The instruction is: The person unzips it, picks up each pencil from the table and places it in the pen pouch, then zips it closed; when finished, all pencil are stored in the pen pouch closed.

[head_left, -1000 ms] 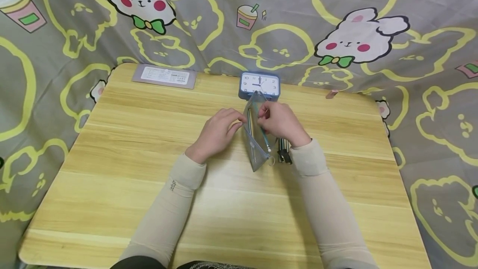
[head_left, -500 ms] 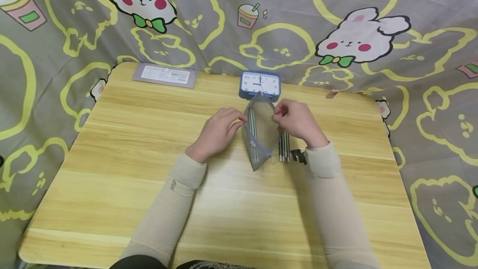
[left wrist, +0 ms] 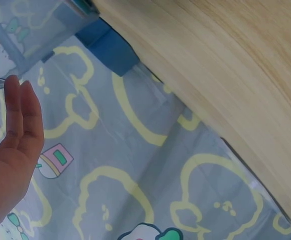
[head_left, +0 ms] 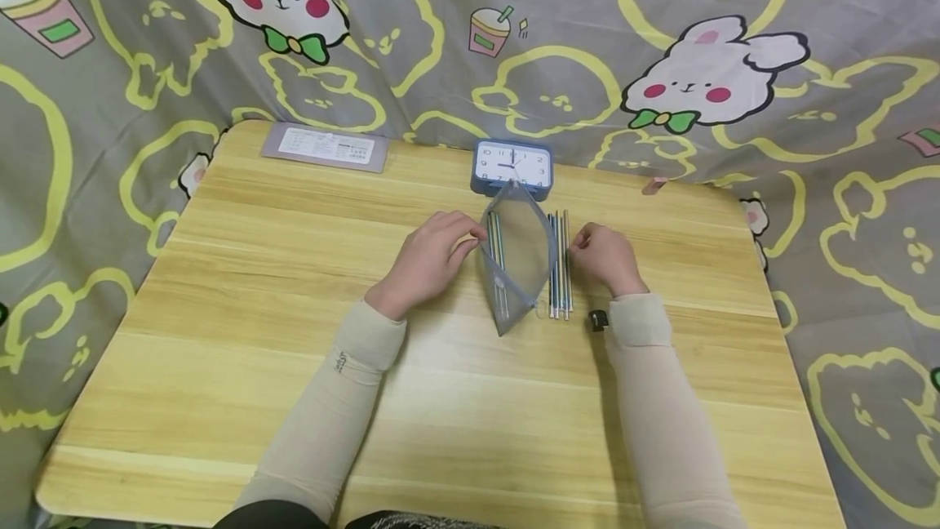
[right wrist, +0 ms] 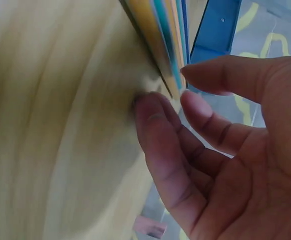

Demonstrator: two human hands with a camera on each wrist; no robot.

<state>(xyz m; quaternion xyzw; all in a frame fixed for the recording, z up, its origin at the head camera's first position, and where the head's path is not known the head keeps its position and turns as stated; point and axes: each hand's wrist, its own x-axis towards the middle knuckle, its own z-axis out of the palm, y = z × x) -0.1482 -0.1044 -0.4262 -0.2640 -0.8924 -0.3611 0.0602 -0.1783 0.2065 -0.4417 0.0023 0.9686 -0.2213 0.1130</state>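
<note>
A translucent grey zip pouch (head_left: 520, 255) lies at the middle of the table in the head view, its mouth spread wide. Several pencils (head_left: 496, 237) show inside along its left side. My left hand (head_left: 429, 255) pinches the pouch's left edge between thumb and fingers. To the right of the pouch, several more pencils (head_left: 561, 268) lie side by side. My right hand (head_left: 605, 258) is beside their far half, fingers bent and thumb apart. In the right wrist view its thumb and fingertips are right at the ends of the pencils (right wrist: 163, 30).
A blue alarm clock (head_left: 512, 168) stands just behind the pouch. At the back left lies a flat grey-purple box (head_left: 325, 146) with a white label. A small black object (head_left: 598, 319) is near the right cuff, and a small pinkish piece (head_left: 653, 185) sits at the back right.
My right hand has left the pouch's mouth, passed its right edge and come to the pencils outside. The pouch has spread wider. My left hand has stayed in place.
</note>
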